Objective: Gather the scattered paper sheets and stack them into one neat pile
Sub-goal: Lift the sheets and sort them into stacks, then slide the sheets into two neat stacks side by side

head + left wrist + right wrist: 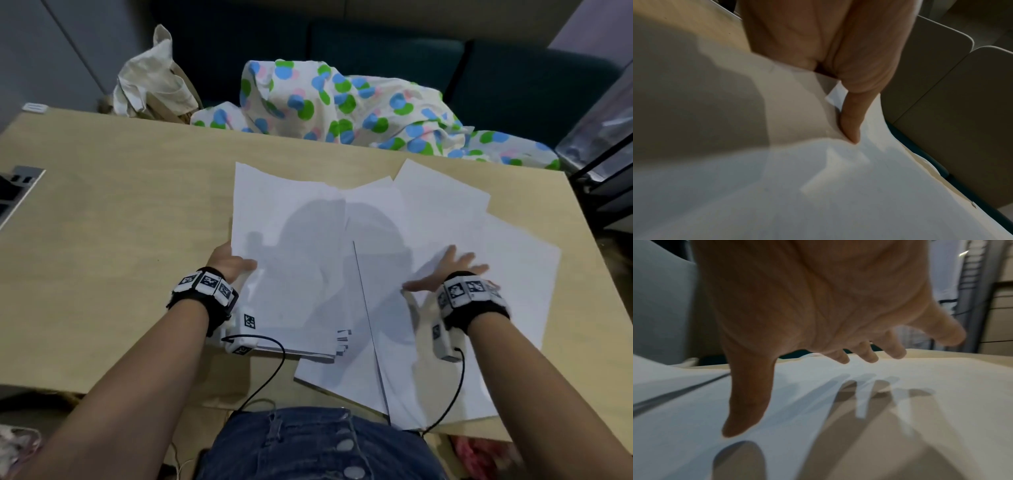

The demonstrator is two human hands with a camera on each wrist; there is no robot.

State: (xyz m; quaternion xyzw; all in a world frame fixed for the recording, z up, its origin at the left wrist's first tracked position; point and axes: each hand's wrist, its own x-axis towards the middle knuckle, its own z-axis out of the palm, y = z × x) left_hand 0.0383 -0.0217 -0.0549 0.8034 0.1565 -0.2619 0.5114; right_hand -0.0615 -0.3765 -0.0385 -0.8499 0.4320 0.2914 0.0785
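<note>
white paper sheets (428, 219) lie fanned and overlapping on a wooden table (120, 212). the left hand (227, 262) pinches a gathered stack (291, 274) at its left edge, thumb on top. the right hand (445, 270) hovers with fingers spread just above the loose sheets.

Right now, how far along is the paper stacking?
Partly done. A thick pile of white sheets sits gathered, gripped by the left hand. The right hand hovers flat above loose white sheets fanned out on the tan wooden table, which remain unstacked.

left hand (230, 262): fingers hidden under the stack (291, 274)
right hand (445, 270): motion-blurred; contact with sheets (513, 274) unclear
table (120, 240): cut off at left edge
</note>
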